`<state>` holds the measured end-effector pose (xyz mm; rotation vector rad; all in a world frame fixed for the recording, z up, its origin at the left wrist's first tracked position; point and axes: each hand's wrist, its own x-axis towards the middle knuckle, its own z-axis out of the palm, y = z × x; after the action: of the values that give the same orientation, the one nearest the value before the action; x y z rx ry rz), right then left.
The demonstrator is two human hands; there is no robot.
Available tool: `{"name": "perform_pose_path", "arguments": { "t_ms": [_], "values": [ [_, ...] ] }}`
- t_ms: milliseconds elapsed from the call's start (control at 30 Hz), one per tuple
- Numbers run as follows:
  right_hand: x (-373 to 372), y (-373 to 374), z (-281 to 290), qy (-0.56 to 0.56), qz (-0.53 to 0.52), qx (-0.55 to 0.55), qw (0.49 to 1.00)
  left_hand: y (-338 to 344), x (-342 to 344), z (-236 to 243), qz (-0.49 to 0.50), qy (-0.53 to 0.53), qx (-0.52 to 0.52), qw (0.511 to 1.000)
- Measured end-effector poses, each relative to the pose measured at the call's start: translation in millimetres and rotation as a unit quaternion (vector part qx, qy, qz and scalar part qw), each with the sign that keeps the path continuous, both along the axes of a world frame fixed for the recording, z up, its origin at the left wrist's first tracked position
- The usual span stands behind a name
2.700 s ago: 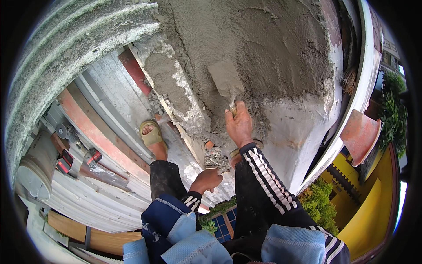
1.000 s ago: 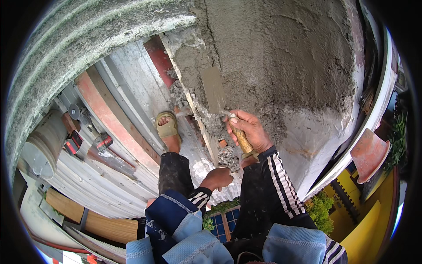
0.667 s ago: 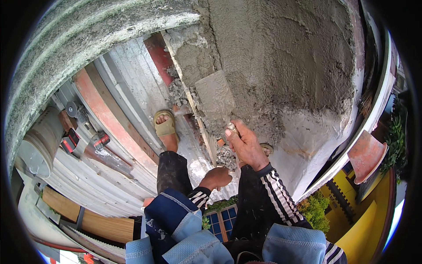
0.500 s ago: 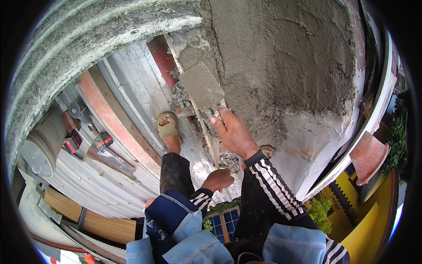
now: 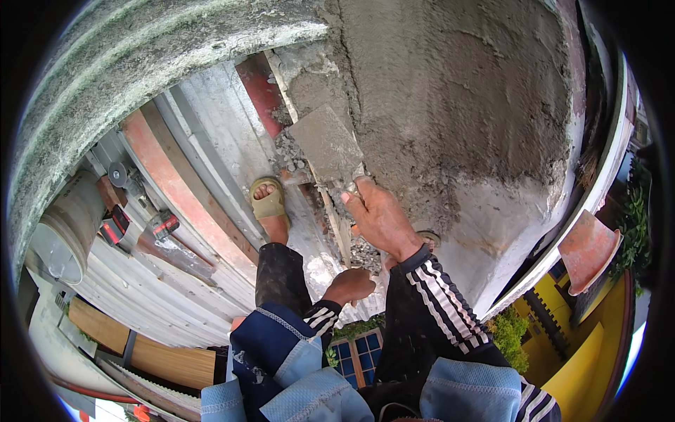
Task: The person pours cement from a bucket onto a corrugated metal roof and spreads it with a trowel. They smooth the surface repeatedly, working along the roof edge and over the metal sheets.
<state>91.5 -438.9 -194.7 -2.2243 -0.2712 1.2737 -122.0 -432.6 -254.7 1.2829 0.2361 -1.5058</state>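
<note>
My right hand (image 5: 383, 218) is wrapped round the handle of a trowel (image 5: 327, 143) whose flat blade is coated in grey mortar. The blade lies over a narrow wooden strip (image 5: 336, 224), along the left edge of the wet mortar (image 5: 450, 91). Closer to my body, my left hand (image 5: 349, 287) is closed, its fingers curled under, and whatever it may hold is hidden. Mortar crumbs (image 5: 290, 153) lie beside the strip, next to the blade.
My sandalled left foot (image 5: 268, 198) stands on corrugated metal sheeting (image 5: 211, 105). Further left are a bucket (image 5: 62, 232), an angle grinder (image 5: 130, 184) and a cordless power tool (image 5: 165, 226). A mossy corrugated sheet (image 5: 140, 49) arches across the far left. A reddish curved piece (image 5: 589, 252) sits at the right.
My right hand and the trowel have shifted slightly to the right and toward me. My left hand stays almost where it was.
</note>
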Motion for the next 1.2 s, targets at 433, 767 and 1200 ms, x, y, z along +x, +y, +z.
{"name": "perform_pose_path", "arguments": {
  "t_ms": [433,767,1200],
  "values": [
    [38.2,-39.9,-83.6,-0.289,-0.106,-0.073,0.949,-4.7,-2.8,-2.5,-0.012,-0.006,0.008,1.000],
    [51.8,-57.5,-99.0,-0.124,-0.141,-0.013,0.982,0.6,2.5,4.6,-0.002,0.010,0.001,1.000],
    [127.6,24.4,-83.8,-0.059,-0.135,0.029,0.989,-6.7,-7.4,-4.8,-0.049,-0.012,0.002,0.999]
  ]
}}
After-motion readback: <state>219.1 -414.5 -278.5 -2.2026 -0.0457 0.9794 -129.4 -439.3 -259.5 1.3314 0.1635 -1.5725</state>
